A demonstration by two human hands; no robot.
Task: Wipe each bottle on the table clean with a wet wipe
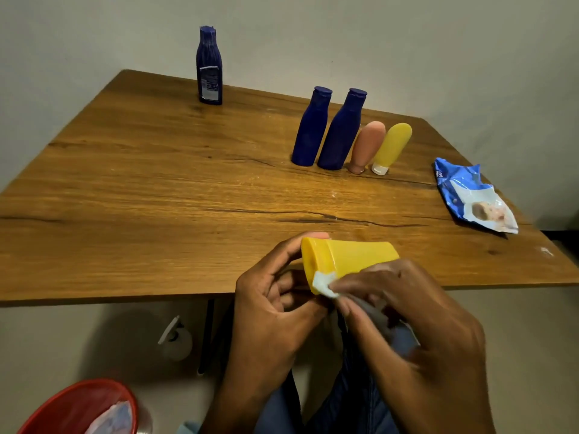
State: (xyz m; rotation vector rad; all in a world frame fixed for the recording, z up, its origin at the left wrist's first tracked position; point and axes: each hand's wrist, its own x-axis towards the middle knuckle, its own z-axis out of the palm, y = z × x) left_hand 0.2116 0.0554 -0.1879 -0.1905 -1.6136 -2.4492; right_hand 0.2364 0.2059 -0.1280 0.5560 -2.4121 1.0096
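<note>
A yellow bottle [347,256] lies sideways in front of me at the table's near edge. My left hand [275,303] grips its wide end with curled fingers. My right hand [413,317] pinches a white wet wipe [326,283] and presses it against the bottle's lower rim. Further back on the wooden table [156,189] stand two dark blue bottles [311,128] [341,130], a peach tube [366,147] and a yellow tube [391,148] with a white cap. A third blue bottle [209,67] stands alone at the far edge.
A blue and white wet wipe pack [473,195] lies at the table's right side. A red bin [84,408] with used wipes sits on the floor at the lower left. My legs in blue jeans [344,402] are below the hands.
</note>
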